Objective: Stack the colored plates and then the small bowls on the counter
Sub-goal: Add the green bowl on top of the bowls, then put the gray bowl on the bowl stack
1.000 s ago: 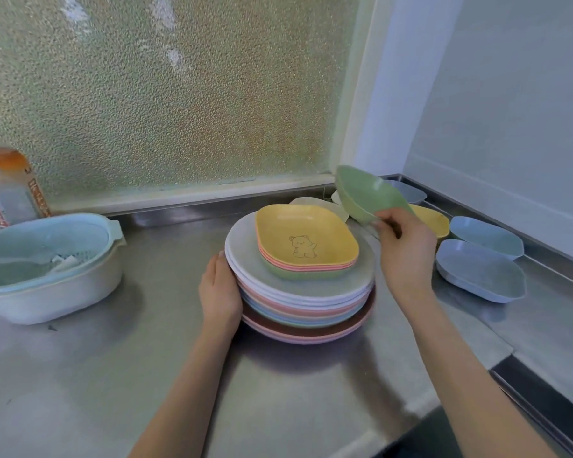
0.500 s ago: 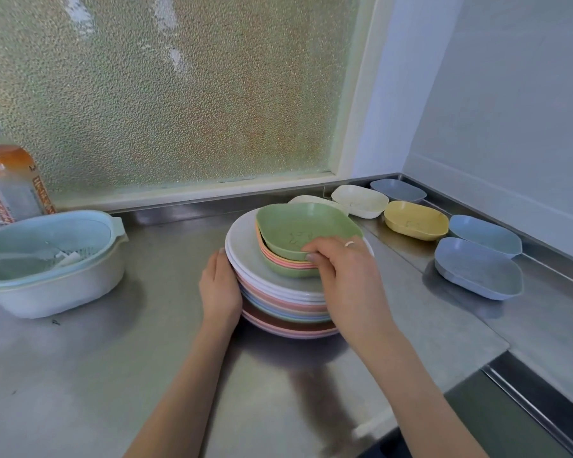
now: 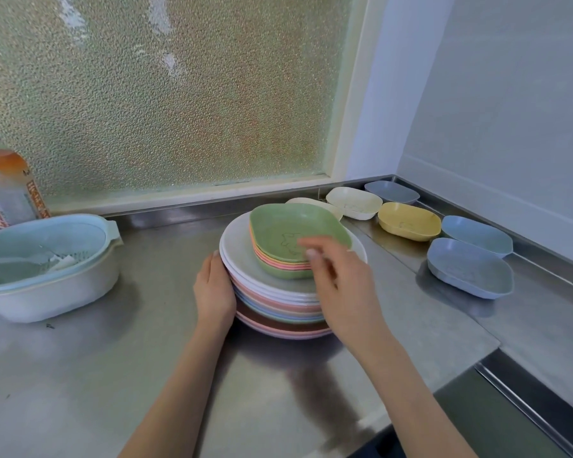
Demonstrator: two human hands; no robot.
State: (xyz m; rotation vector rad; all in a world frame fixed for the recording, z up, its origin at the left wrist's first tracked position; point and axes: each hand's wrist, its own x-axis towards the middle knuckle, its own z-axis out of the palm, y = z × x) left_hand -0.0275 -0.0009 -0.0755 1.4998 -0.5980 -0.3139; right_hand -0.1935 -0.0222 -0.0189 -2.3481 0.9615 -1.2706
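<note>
A: What has changed?
B: The green rounded-square plastic bowl [image 3: 296,233], carried a second ago, now tops the nested bowls on the round plate stack [image 3: 278,295]; the right hand [image 3: 341,285] lifts off, fingers loose and empty.
A: And the left hand [image 3: 214,292]?
B: Flat against the stack's rim, steadying. Five bowls remain, starting with the yellow bowl [image 3: 409,221].

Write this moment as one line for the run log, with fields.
phase: stacking bowls | left hand: against plate stack | right hand: open over green bowl | loose bowls: five at right

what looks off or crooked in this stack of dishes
The top green bowl sits tilted and shifted toward the window, not nested flush in the bowls under it. The plate stack looks even; nothing is spilled or broken.
</note>
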